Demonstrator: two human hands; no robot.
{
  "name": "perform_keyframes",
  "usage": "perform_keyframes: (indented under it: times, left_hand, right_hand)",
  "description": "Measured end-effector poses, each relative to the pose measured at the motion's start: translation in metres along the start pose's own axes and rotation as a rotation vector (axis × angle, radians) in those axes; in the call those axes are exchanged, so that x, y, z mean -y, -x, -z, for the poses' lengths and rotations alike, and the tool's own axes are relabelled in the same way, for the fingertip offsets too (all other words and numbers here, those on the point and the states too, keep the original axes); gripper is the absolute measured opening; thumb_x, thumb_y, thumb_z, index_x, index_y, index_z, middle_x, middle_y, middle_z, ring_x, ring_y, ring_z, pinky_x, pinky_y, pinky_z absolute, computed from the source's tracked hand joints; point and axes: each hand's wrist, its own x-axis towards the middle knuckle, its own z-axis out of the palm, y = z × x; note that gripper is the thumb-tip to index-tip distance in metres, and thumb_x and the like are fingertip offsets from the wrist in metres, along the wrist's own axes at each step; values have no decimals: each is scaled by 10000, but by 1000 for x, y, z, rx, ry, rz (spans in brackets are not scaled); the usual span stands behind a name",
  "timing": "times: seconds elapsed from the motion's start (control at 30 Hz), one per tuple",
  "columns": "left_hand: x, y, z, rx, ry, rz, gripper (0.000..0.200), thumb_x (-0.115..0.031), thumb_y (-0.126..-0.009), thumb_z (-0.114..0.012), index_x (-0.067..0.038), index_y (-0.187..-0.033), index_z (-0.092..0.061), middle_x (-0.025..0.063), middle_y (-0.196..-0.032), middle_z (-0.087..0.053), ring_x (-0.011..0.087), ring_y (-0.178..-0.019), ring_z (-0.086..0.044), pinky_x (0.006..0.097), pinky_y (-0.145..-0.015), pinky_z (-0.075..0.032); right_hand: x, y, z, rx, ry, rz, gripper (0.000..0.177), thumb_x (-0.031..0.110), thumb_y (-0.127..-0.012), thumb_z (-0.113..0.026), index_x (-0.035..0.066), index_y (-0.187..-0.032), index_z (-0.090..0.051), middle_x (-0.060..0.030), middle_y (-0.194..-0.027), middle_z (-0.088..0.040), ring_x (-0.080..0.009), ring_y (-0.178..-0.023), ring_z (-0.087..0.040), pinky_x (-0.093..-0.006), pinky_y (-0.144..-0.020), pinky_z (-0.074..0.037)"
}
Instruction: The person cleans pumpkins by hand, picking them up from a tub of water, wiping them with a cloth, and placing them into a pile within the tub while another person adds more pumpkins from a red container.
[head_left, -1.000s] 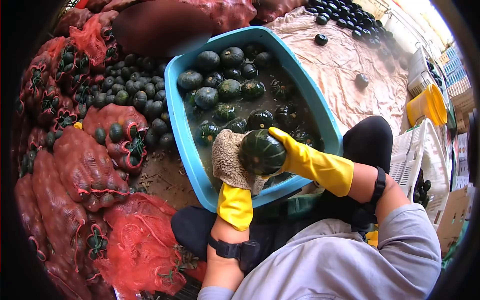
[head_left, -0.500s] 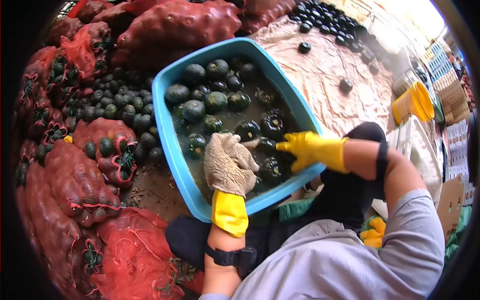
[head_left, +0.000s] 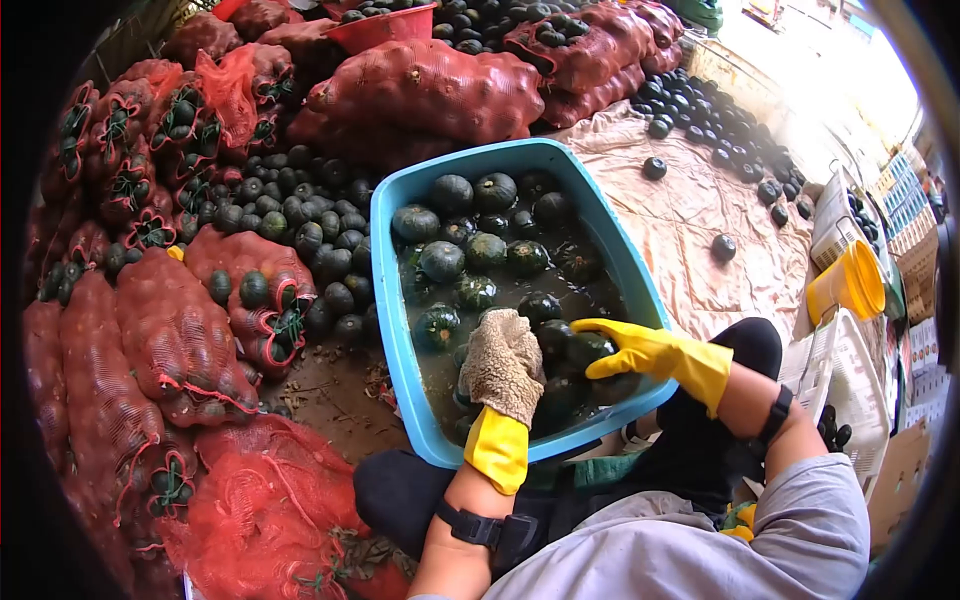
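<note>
A blue tub [head_left: 388,300] of murky water holds several dark green squashes [head_left: 487,251], some floating. My right hand [head_left: 650,355], in a yellow rubber glove, grips a dark green squash [head_left: 588,348] between thumb and fingers at the tub's near right side. My left hand [head_left: 505,365] wears a tan, rough-textured cloth mitt over a yellow glove. It is low over the water at the near side, back uppermost, beside the squashes. Its fingers are curled down and mostly hidden, so whether it holds anything does not show.
Red mesh sacks [head_left: 180,330] of squashes crowd the left, with loose squashes [head_left: 310,215] piled beside the tub. Beyond the tub, more squashes [head_left: 700,120] lie on a pale sheet [head_left: 690,270]. A yellow bucket [head_left: 850,285] and white crate [head_left: 835,360] stand at right.
My right hand has closed around a squash and lifted it at the water's surface. The mitted left hand has turned more downward. The whole view has shifted, showing more of the background.
</note>
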Motion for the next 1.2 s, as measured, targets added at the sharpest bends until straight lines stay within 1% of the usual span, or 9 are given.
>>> perform_keyframes:
  times: [0.07, 0.13, 0.3, 0.4, 0.47, 0.67, 0.93, 1.13, 1.2]
  left_hand:
    - [-15, 16, -15, -5, -176, -220, 367, -284, -857, -797, -112, -1166, -698, 136, -1216, -712, 378, -1167, -675, 440, -1009, -556]
    - [-44, 43, -29, -3, -369, -436, 400, -259, -856, -801, -95, -1193, -662, 128, -1197, -694, 359, -1151, -667, 420, -1007, -553]
    - [-106, 81, -62, 114, -1166, -261, 668, -338, -860, -815, -88, -1408, -525, 145, -1320, -645, 282, -1262, -612, 415, -1118, -489]
    - [-101, 66, -34, 340, -900, -562, 617, -344, -843, -815, -57, -1331, -569, 150, -1229, -666, 275, -1125, -661, 404, -1048, -530]
    - [-72, 35, -2, 340, -419, -328, 454, -245, -939, -721, -37, -1319, -587, 152, -1255, -674, 269, -1152, -666, 412, -1056, -536]
    - [-48, 19, -31, 493, 851, 460, 449, -381, -1123, -440, -57, -1382, -612, 138, -1342, -680, 300, -1267, -651, 477, -1145, -505]
    - [-54, 21, -21, 304, -167, -217, 374, -134, -1051, -621, -52, -1409, -548, 124, -1362, -621, 243, -1206, -658, 402, -1029, -581]
    - [-70, 28, -38, 457, 785, 466, 416, -389, -1056, -564, -82, -1333, -614, 110, -1304, -679, 228, -1229, -658, 409, -1080, -524]
    - [-92, 41, -67, 586, -108, -22, 455, -377, -1049, -572, -71, -1385, -589, 108, -1315, -682, 237, -1245, -651, 418, -1109, -506]
  right_hand:
    - [23, 7, -40, -154, -526, 92, 800, 266, -925, -878, 116, -1608, -488, -189, -1460, -641, -325, -1366, -610, -426, -1143, -490]
    - [15, -9, -75, -367, 108, 474, 779, 303, -931, -870, 111, -1595, -510, -207, -1510, -602, -337, -1446, -547, -441, -1202, -433]
    - [25, -82, -79, -684, -415, 66, 726, 331, -916, -862, 80, -1527, -561, -202, -1485, -603, -323, -1384, -581, -417, -1182, -448]
    - [58, -43, -107, -615, -450, 246, 751, 309, -892, -892, 82, -1524, -556, -190, -1493, -597, -313, -1413, -564, -414, -1194, -438]
    - [29, -40, -121, -612, 7, 617, 761, 318, -892, -897, 81, -1526, -550, -205, -1518, -576, -350, -1466, -524, -430, -1233, -405]
    - [22, -61, -89, -806, 102, 457, 640, 316, -951, -825, 63, -1490, -590, -176, -1458, -629, -359, -1401, -573, -452, -1215, -424]
    - [49, -46, -69, -422, -530, 4, 844, 496, -921, -835, 139, -1604, -490, -180, -1533, -593, -318, -1430, -568, -419, -1204, -435]
    - [27, -60, -93, -729, 0, 567, 796, 339, -888, -856, 127, -1576, -515, -258, -1617, -467, -448, -1510, -442, -497, -1265, -356]
    - [22, -82, -70, -999, -71, 351, 798, 327, -869, -870, 119, -1559, -528, -267, -1614, -464, -462, -1495, -450, -499, -1252, -376]
